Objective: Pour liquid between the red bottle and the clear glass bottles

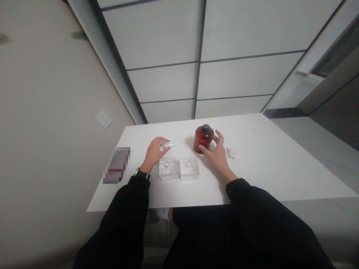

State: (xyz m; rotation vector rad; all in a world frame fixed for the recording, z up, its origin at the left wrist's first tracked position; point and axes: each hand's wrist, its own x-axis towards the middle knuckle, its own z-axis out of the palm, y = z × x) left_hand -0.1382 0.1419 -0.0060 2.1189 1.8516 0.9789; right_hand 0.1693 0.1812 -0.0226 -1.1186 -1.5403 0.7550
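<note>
My left hand (153, 152) grips a small clear glass tube (171, 144) by one end, and the tube lies roughly level just above the white table (260, 168). My right hand (215, 155) is spread around the lower right side of a round amber bottle (203, 139) with a dark cap, and its fingertips touch the bottle. Two square clear glass blocks (168, 168) (189, 168), each with a round ring inside, stand side by side in front of the bottle and between my hands.
A crumpled white tissue (230, 153) lies right of my right hand. A pixelated box (117, 165) sits at the table's left edge, beside a beige wall with a wall socket (103, 119). A black watch (142, 173) circles my left wrist.
</note>
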